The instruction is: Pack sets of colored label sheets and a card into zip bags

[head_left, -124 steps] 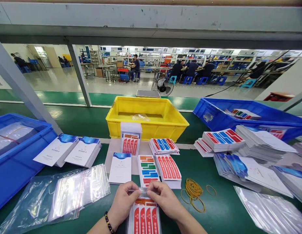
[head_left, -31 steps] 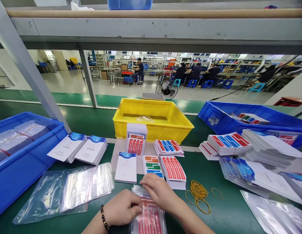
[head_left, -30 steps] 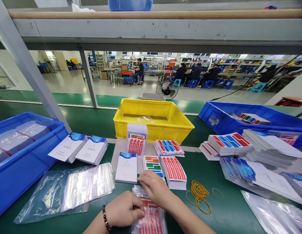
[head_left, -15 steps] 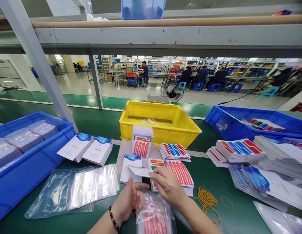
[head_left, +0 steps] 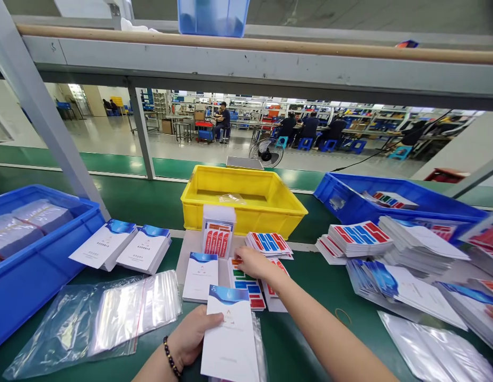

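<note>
My left hand (head_left: 194, 333) holds a white booklet with a blue top (head_left: 229, 334) near the table's front edge, thumb on its cover. Under the booklet lies a clear bag (head_left: 259, 339), mostly hidden. My right hand (head_left: 252, 262) reaches forward, its fingertips resting on the top of the stack of multicoloured sticker sheets (head_left: 246, 284). Just right of it sits a stack of red sticker sheets (head_left: 275, 289), partly covered by my arm. A booklet stack (head_left: 200, 276) lies to the left of the stickers.
A yellow bin (head_left: 243, 201) stands behind the stacks, blue bins at the left (head_left: 32, 265) and right (head_left: 393, 204). Clear zip bags (head_left: 111, 313) lie front left, more booklets (head_left: 121, 246) behind them, and label and booklet piles (head_left: 393, 254) at the right. People sit at distant benches.
My left hand has taken the white booklet and now holds it over the bag. My right hand let go of it and moved forward onto the multicoloured sticker stack.
</note>
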Available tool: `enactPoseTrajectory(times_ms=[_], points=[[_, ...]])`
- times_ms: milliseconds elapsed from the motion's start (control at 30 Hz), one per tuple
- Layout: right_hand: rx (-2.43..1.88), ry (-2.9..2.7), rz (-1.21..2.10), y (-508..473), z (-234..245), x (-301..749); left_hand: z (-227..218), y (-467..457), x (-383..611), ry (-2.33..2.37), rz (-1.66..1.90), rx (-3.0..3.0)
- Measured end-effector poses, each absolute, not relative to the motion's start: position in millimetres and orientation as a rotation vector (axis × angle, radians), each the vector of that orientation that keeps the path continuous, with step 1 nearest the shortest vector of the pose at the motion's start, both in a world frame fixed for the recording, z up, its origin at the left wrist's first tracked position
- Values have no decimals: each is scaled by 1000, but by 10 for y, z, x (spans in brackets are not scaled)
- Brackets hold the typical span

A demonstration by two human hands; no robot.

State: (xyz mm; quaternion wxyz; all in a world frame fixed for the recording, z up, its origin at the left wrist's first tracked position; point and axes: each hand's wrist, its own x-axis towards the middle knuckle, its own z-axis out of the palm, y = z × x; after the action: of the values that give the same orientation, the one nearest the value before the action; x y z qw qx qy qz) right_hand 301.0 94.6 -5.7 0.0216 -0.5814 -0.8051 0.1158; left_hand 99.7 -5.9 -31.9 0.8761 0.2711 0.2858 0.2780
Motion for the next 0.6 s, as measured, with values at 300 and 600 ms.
enactPoseTrajectory(times_ms=[300, 600], points=[[-1866, -2546, 444, 1095, -177, 2915, -341, -60, 1000, 632, 578, 563], [-1647, -2088, 505, 958, 302, 3276, -365, -79, 1025, 709, 582, 450]])
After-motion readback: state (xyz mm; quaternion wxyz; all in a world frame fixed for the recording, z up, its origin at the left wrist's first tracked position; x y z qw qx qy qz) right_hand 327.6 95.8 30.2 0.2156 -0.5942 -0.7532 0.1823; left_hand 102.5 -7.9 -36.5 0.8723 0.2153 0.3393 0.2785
